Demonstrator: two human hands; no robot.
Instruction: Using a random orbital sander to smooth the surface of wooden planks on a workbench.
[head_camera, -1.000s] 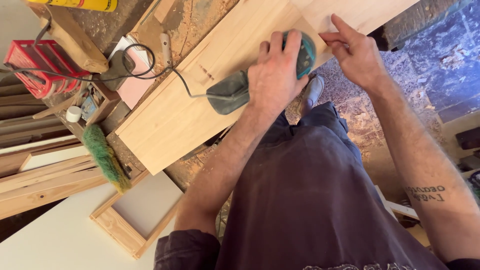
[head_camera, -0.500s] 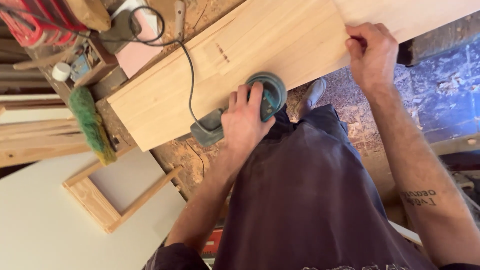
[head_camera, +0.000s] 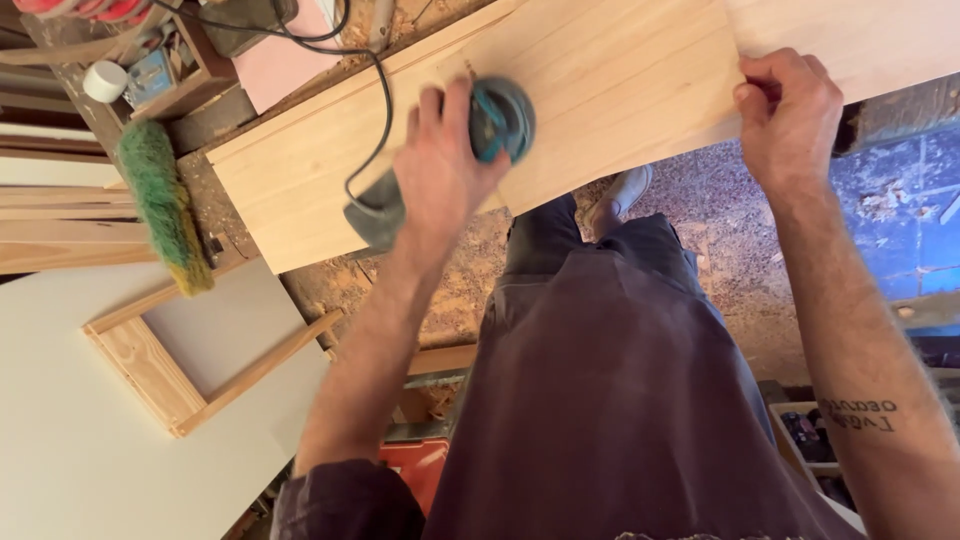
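Since a moment ago, left hand has pushed the sander farther left along the board, clamped on top; right hand grips the near edge. Best kept flat.

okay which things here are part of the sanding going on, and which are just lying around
In use: left hand on the teal sander; its black cord; pale wood board; right hand gripping the board's edge.

Lying about: green brush; small wooden frame; white cap.

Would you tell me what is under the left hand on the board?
Under the left hand sits a teal sander on the wooden board; its grey dust bag protrudes. The sanding pad is hidden.
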